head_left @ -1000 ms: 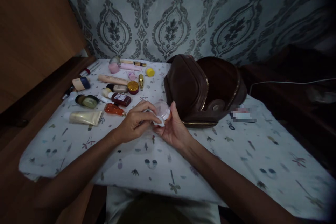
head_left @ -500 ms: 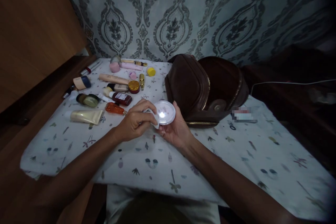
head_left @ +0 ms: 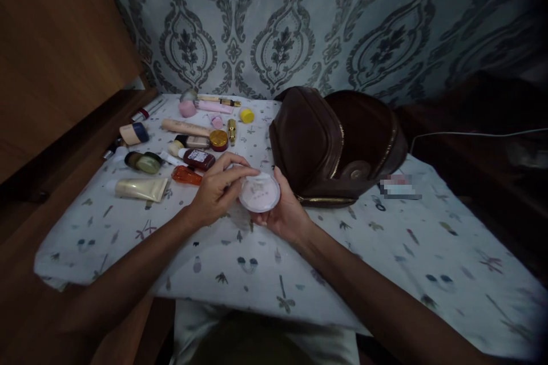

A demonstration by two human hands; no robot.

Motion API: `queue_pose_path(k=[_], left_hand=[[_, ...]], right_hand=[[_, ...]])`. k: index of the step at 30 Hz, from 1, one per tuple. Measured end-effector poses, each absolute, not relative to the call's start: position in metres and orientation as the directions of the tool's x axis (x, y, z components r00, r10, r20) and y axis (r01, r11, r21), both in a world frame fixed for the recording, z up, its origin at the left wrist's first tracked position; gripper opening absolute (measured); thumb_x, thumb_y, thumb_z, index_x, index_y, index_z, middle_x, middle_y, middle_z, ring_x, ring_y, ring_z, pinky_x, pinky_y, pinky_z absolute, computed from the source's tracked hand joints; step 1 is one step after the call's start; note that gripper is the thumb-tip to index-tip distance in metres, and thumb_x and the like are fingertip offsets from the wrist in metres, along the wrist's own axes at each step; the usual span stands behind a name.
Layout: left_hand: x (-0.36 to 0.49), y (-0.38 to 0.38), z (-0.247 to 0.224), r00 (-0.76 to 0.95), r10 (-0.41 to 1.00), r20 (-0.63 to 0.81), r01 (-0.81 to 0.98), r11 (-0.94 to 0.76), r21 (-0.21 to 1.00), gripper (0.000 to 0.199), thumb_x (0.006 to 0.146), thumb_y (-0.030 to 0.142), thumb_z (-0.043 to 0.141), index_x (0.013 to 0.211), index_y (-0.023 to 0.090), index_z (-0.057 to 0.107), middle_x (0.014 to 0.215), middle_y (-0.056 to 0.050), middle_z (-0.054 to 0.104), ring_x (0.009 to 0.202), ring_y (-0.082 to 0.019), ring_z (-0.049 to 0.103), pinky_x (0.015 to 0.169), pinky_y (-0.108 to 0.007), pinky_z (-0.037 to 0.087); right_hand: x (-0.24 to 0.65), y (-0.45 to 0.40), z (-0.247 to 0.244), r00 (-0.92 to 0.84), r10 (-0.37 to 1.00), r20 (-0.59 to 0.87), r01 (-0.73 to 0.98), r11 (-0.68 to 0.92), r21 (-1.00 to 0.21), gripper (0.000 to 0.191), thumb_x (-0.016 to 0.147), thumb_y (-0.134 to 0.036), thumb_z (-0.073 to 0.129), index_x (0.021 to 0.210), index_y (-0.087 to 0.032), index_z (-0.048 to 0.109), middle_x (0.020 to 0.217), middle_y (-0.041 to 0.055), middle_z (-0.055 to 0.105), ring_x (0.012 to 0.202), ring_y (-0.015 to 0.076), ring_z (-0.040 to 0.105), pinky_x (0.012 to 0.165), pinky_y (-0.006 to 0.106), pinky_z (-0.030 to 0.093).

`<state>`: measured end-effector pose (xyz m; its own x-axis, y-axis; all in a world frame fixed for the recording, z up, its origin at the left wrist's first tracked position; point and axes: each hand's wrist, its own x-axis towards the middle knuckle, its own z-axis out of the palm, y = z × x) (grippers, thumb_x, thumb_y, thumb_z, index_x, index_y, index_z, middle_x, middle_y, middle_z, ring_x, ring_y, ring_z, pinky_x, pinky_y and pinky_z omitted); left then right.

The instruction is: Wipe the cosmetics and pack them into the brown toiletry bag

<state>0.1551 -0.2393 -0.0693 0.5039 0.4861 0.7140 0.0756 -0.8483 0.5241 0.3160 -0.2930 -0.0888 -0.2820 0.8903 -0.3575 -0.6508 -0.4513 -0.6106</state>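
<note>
Round case [head_left: 260,197] lower, face toward camera

1. Left forearm [head_left: 137,262]: bare, enters near left, slants far and right.
2. Left wrist [head_left: 189,220]: roughly in line with the forearm.
3. Left hand [head_left: 220,191]: back up, knuckles bent, fingers [head_left: 243,173] reaching right; lower ones curled, partly hidden.
4. Right forearm [head_left: 368,291]: bare, enters near right, slants far and left.
5. Right wrist [head_left: 311,235]: roughly straight.
6. Right hand [head_left: 289,214]: palm turned up and left, thumb [head_left: 281,178] raised on the far side, other fingers curled under, holding.
7. Hands close together mid-scene; any contact between them unclear.
</note>
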Motion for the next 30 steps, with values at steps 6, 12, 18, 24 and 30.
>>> queue_pose_path(k=[6, 12, 18, 24, 30], left_hand=[[0.155, -0.239, -0.067, 0.500, 0.532, 0.684, 0.130, -0.826, 0.548, 0.030, 0.094, 0.012, 0.048, 0.112, 0.020, 0.070, 0.107, -0.009, 0.059, 0.103, -0.020, 0.058, 0.090, -0.037, 0.048], [0.154, -0.231, -0.066, 0.513, 0.672, 0.534, 0.197, -0.698, 0.689, 0.027, 0.094, 0.019, 0.049, 0.106, 0.017, 0.073, 0.094, -0.007, 0.066, 0.091, -0.019, 0.062, 0.083, -0.033, 0.049], [0.157, -0.232, -0.071, 0.446, 0.723, 0.528, 0.272, -0.671, 0.690, 0.022, 0.094, 0.022, 0.050, 0.104, 0.015, 0.068, 0.098, -0.008, 0.068, 0.097, -0.022, 0.063, 0.088, -0.035, 0.048], [0.159, -0.246, -0.067, 0.554, 0.586, 0.592, 0.146, -0.768, 0.624, 0.024, 0.096, 0.019, 0.048, 0.112, 0.018, 0.066, 0.096, -0.006, 0.060, 0.093, -0.019, 0.059, 0.084, -0.033, 0.048], [0.157, -0.246, -0.060, 0.624, 0.514, 0.588, -0.021, -0.742, 0.670, 0.023, 0.091, 0.008, 0.049, 0.091, 0.019, 0.069, 0.094, -0.005, 0.058, 0.089, -0.016, 0.059, 0.079, -0.030, 0.048]], right_hand=[[0.313, -0.295, -0.095, -0.280, 0.892, -0.355, -0.614, -0.451, -0.648, 0.048, 0.091, -0.064, 0.048, 0.089, -0.019, 0.064, 0.062, 0.0000, 0.067, 0.045, 0.0119, 0.056, 0.040, 0.021, 0.044], [0.315, -0.293, -0.091, -0.238, 0.916, -0.324, -0.702, -0.393, -0.594, 0.050, 0.093, -0.065, 0.043, 0.091, -0.020, 0.063, 0.066, 0.0013, 0.069, 0.046, 0.0139, 0.057, 0.040, 0.024, 0.046], [0.316, -0.292, -0.086, -0.152, 0.943, -0.297, -0.775, -0.300, -0.556, 0.042, 0.095, -0.058, 0.048, 0.096, -0.020, 0.065, 0.078, 0.0027, 0.073, 0.058, 0.0150, 0.065, 0.051, 0.025, 0.054], [0.315, -0.292, -0.091, -0.162, 0.953, -0.256, -0.751, -0.287, -0.595, 0.035, 0.091, -0.053, 0.060, 0.095, -0.019, 0.067, 0.077, 0.0017, 0.073, 0.061, 0.0135, 0.067, 0.055, 0.023, 0.057], [0.318, -0.291, -0.088, -0.157, 0.949, -0.273, -0.801, -0.284, -0.528, 0.040, 0.094, -0.055, 0.053, 0.095, -0.017, 0.067, 0.080, 0.0028, 0.074, 0.062, 0.0131, 0.067, 0.059, 0.025, 0.059]])
